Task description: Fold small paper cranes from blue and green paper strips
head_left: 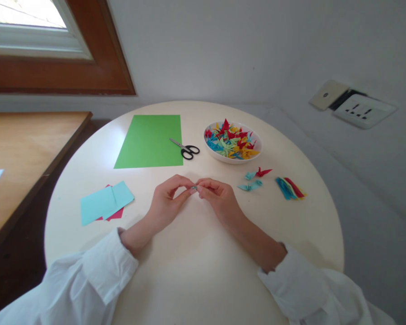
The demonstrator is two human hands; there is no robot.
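Over the middle of the round table, my left hand (171, 195) and my right hand (219, 197) meet at the fingertips. Thumb and forefinger of each pinch one tiny piece of something pale greyish green (194, 187), mostly covered by the fingers; its kind is too small to make out. Just right of my right hand lie light blue folded paper cranes (250, 186) and a red paper crane (263, 172). Beyond my hands, scissors (186, 149) with black handles rest partly on a green paper sheet (149, 142).
A white bowl (232, 160) full of colourful paper cranes stands at the back right. Folded paper strips (290, 188) lie at the right. Light blue paper (98, 205) overlaps red paper (117, 214) at the left. The round white table (196, 271) nearly meets the wall.
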